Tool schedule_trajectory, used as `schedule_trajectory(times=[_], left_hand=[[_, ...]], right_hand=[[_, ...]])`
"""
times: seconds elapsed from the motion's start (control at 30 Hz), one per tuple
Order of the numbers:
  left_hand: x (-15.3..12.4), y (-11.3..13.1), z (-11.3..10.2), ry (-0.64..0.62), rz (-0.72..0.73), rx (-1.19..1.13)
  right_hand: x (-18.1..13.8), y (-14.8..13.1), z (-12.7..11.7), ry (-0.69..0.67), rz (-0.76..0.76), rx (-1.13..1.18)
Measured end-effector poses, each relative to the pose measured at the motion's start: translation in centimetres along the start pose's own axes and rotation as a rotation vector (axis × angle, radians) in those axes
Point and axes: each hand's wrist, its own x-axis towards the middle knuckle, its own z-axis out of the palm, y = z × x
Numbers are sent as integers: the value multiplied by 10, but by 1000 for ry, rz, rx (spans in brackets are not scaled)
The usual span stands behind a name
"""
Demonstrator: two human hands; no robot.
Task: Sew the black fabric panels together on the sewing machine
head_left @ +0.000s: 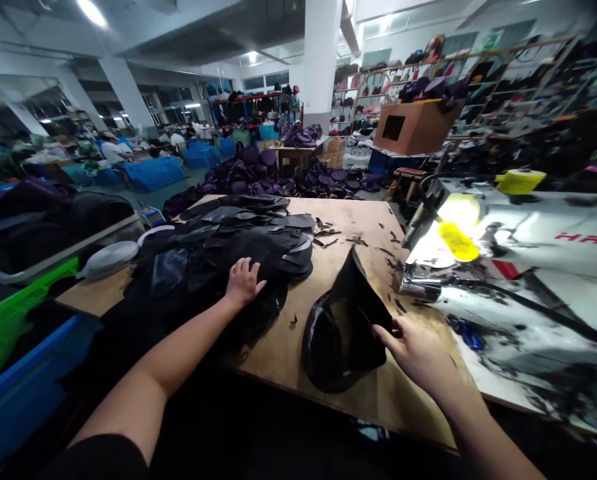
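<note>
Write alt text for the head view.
A person's right hand holds a black piece on a wooden table, while the left hand rests on a black pile. A sewing machine stands to the right.

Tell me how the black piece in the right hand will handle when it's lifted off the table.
The black piece probably flops: it folds and peaks where the right hand pinches its edge. It looks thin, so likely light for its size. Its glossy surface may be a bit slippery, so the fingers might need a firm pinch. Not fragile, by the look of it.
</note>
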Motion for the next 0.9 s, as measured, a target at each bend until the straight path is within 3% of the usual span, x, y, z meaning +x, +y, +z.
schedule_trajectory(times=[0.07,0.17,0.3,0.37,0.47,0.57,0.63,0.7,0.77,0.83,0.9], left_hand=[[-7,-12,1,10,12,3],[17,-28,-22,28,-18,-28],[67,-43,-91,157,-187,-45],[86,-38,-135,250,-131,-86],[102,0,-199,211,183,-197],[101,62,-249,-59,514,-282],[96,104,-273,-177,642,-362],[91,133,-289,-209,697,-449],[85,147,-297,-165,681,-540],[79,148,-294,-109,605,-658],[71,143,-278,-137,510,-825]], right_hand=[[-13,2,-5,99,-11,48],[-37,2,-12,261,-78,133],[-65,-9,-22,330,-224,275],[-72,-22,-32,324,-288,338],[-60,-52,-59,335,-380,397],[-22,-93,-95,403,-543,387],[6,-119,-118,397,-655,391],[27,-138,-136,326,-721,423],[35,-146,-146,297,-691,496],[30,-141,-148,339,-573,615],[18,-127,-141,405,-425,770]])
